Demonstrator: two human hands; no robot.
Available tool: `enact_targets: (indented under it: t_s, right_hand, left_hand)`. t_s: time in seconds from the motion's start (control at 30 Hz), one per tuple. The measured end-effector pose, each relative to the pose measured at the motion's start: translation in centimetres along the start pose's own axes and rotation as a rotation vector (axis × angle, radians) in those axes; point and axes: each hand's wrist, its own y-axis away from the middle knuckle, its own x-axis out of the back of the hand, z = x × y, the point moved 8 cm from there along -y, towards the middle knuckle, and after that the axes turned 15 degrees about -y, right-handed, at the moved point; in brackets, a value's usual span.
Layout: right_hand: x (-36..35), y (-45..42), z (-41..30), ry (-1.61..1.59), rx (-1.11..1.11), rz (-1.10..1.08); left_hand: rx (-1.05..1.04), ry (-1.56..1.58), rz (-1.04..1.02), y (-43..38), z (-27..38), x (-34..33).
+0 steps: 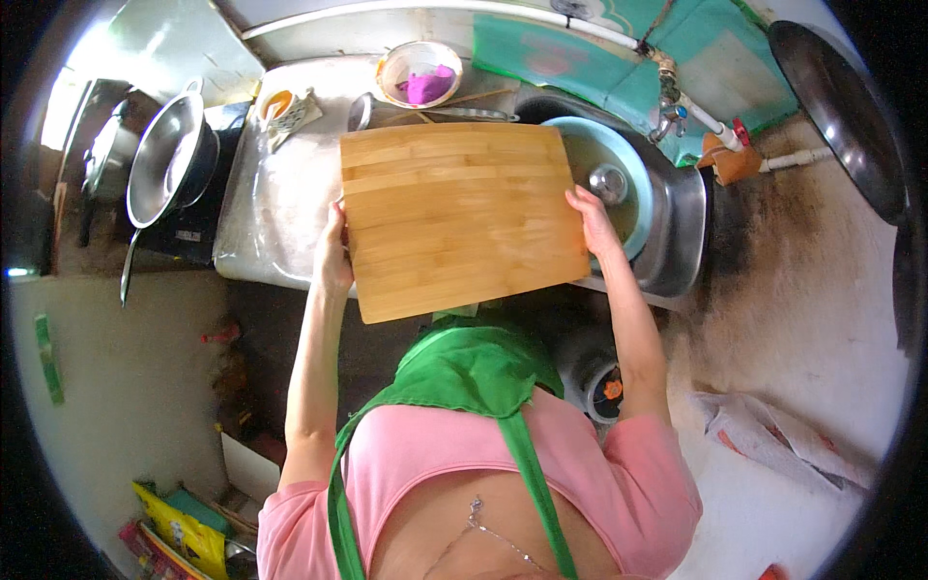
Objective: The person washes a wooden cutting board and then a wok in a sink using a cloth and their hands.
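Observation:
A wide wooden cutting board (464,225) is held up in front of me, its broad face towards the camera. My left hand (334,250) grips the board's left edge, with the fingers hidden behind it. On the opposite edge, my right hand (594,221) has its thumb at the rim and its other fingers mostly out of sight. Behind the board's right side, a light-blue basin (639,185) of cloudy water sits in a steel sink (678,232). A round, shiny metal or glass item (607,183) is in the basin.
A steel counter (272,210) spreads behind the board, bearing a bowl (419,54) with a purple cloth, a ladle (464,113) and a patterned cup (283,109). Left stands a metal wok (170,159) on a black cooktop. A tap (670,119) overhangs the sink; a dark wok (841,116) hangs right.

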Motion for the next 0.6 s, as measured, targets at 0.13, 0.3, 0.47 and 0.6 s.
enact_targets:
  t_s: [0.13,0.3,0.47,0.6]
  right_hand:
    - [1.8,-0.1,2.2,-0.015,-0.053,0.152]
    - [5.8,5.5,-3.6,0.520,0.419,0.468]
    - [20.3,11.2,-7.8,1.302,-0.072,0.919]
    - [22.8,7.1,-2.3,1.487,-0.398,0.713]
  left_hand:
    - [0.023,-0.050,0.027,-0.3,-0.6,1.1]
    - [0.007,-0.120,0.063,0.3,-1.8,2.5]
    - [0.025,-0.129,0.061,1.8,0.0,1.2]
    - [0.032,-0.118,0.044,3.4,1.6,-1.4]
